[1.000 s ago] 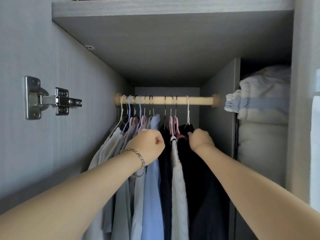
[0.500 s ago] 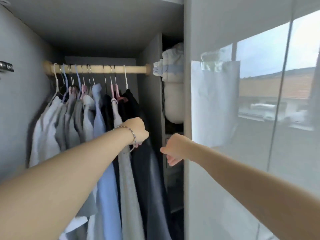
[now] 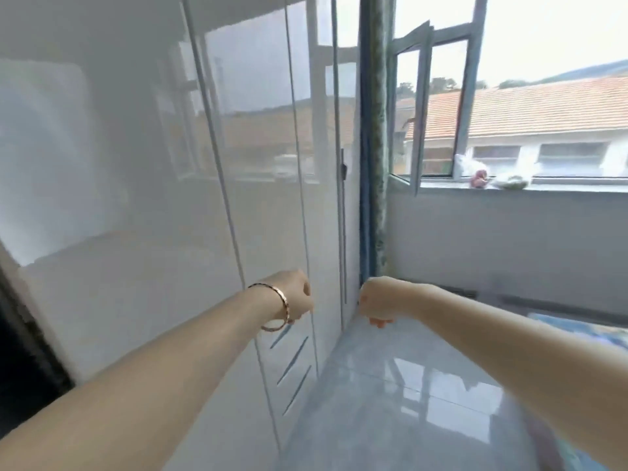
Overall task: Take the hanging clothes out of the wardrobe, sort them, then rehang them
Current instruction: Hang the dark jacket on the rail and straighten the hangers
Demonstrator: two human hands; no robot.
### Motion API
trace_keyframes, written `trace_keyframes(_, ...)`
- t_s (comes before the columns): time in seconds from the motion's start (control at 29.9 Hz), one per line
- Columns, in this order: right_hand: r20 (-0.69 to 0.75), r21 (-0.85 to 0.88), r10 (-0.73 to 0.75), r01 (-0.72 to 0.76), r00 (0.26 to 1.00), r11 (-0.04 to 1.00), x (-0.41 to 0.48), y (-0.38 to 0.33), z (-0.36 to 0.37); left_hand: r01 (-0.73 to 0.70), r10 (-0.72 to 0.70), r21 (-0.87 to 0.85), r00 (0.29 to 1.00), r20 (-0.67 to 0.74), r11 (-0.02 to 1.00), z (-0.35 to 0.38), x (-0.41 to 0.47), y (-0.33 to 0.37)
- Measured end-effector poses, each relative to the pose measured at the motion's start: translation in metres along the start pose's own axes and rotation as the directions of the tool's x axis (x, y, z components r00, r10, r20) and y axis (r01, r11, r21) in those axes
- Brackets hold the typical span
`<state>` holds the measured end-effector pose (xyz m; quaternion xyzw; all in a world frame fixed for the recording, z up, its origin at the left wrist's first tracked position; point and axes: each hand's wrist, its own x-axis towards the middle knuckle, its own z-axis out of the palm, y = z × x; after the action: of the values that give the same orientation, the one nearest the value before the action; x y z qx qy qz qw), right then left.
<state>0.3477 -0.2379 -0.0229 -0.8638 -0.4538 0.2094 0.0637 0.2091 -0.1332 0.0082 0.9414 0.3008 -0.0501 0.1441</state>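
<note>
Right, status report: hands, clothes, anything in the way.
Left hand and right hand both fisted, nothing visible in either. Hanging clothes out of view; closed glossy wardrobe doors ahead. Nothing in the way.

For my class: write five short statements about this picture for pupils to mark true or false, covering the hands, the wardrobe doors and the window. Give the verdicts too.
1. A bracelet is worn on the left wrist. True.
2. The right hand grips a hanger with a shirt on it. False: its fingers are curled and no hanger or garment shows in it.
3. The window stands open. True.
4. The glossy white wardrobe doors ahead are open and show clothes. False: they are closed, and no clothes are in view.
5. The left hand presses flat on a door. False: it is curled in the air, in front of the doors.
</note>
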Motion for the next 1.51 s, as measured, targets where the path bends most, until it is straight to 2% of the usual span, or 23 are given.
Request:
trace_keyframes(0.1,0.052,0.016,0.185,-0.186,0.981,0.982,-0.04,0.113,0.003,-0.125,0.125,0.014,0.992,0.036,0.992,0.05,0.036,0.091)
trace_keyframes(0.23,-0.043,0.135,0.402,-0.393,0.915,0.91,-0.098,0.252,0.005,-0.29,0.288,0.018,0.955,0.062,0.957,0.11,0.074,0.212)
trace_keyframes(0.3,-0.036,0.166,0.499,-0.487,0.866,0.857,-0.124,0.315,0.011,-0.372,0.369,0.025,0.926,0.081,0.928,0.138,0.088,0.27)
trace_keyframes(0.47,0.001,0.289,0.719,-0.688,0.695,0.665,-0.188,0.444,0.033,-0.569,0.558,0.064,0.819,0.131,0.82,0.198,0.113,0.399)
trace_keyframes(0.6,0.004,0.451,0.862,-0.77,0.508,0.451,-0.239,0.516,0.058,-0.749,0.72,0.103,0.659,0.217,0.654,0.239,0.131,0.492)
trace_keyframes(0.74,0.048,0.57,0.949,-0.789,0.313,0.231,-0.291,0.559,0.095,-0.872,0.796,0.123,0.483,0.364,0.473,0.289,0.136,0.574)
trace_keyframes(0.87,0.086,0.675,0.989,-0.737,0.124,0.033,-0.346,0.588,0.142,-0.94,0.818,0.098,0.332,0.469,0.326,0.341,0.115,0.643)
trace_keyframes(1.0,0.149,0.722,0.985,-0.672,-0.084,-0.166,-0.41,0.616,0.201,-0.97,0.824,0.083,0.236,0.516,0.227,0.404,0.083,0.705)
trace_keyframes(1.14,0.23,0.734,0.942,-0.592,-0.244,-0.333,-0.472,0.663,0.262,-0.992,0.833,0.044,0.122,0.539,0.117,0.462,0.043,0.766)
trace_keyframes(1.2,0.269,0.726,0.909,-0.553,-0.318,-0.408,-0.498,0.693,0.29,-0.995,0.834,0.025,0.096,0.543,0.099,0.497,0.028,0.797)
trace_keyframes(1.27,0.31,0.701,0.875,-0.532,-0.372,-0.475,-0.52,0.724,0.319,-0.99,0.82,-0.025,0.1,0.564,0.138,0.543,0.02,0.829)
trace_keyframes(1.37,0.379,0.646,0.824,-0.517,-0.421,-0.562,-0.54,0.776,0.371,-0.986,0.801,-0.038,0.111,0.588,0.165,0.613,0.01,0.871)
trace_keyframes(1.51,0.472,0.654,0.746,-0.38,-0.471,-0.654,-0.559,0.844,0.447,-0.989,0.807,-0.042,0.089,0.583,0.139,0.703,-0.003,0.915)
